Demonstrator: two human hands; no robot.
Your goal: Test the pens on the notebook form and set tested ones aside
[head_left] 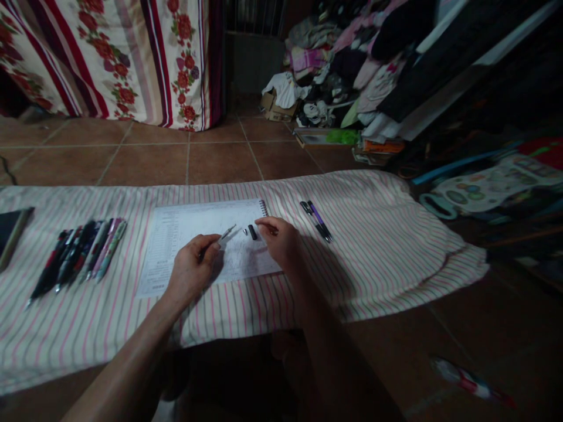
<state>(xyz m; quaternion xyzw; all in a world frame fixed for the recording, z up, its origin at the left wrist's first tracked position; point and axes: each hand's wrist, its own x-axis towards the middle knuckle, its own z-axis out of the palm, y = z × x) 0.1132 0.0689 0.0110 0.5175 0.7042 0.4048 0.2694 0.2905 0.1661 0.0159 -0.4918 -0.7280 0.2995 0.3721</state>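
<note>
My left hand (196,262) is closed around a partly dismantled pen (227,232), whose thin, pale front end points up and to the right. A short black tube (252,232), like a pen grip, lies on the spiral-bound notebook (165,234). Beside the tube is a small silvery cone-shaped piece (245,231). My right hand (280,237) rests over the notebook's right edge with fingers curled together, just right of the tube. A small dark bit shows between those fingers, too unclear to name. Printed rows run down the notebook page's left side.
Several pens (83,252) lie in a row at the left, near a dark flat object (12,234). Two pens (319,221) sit right of the notebook on the striped cloth (387,234). Clothes (316,53) are heaped behind; a floral curtain (149,64) hangs back left.
</note>
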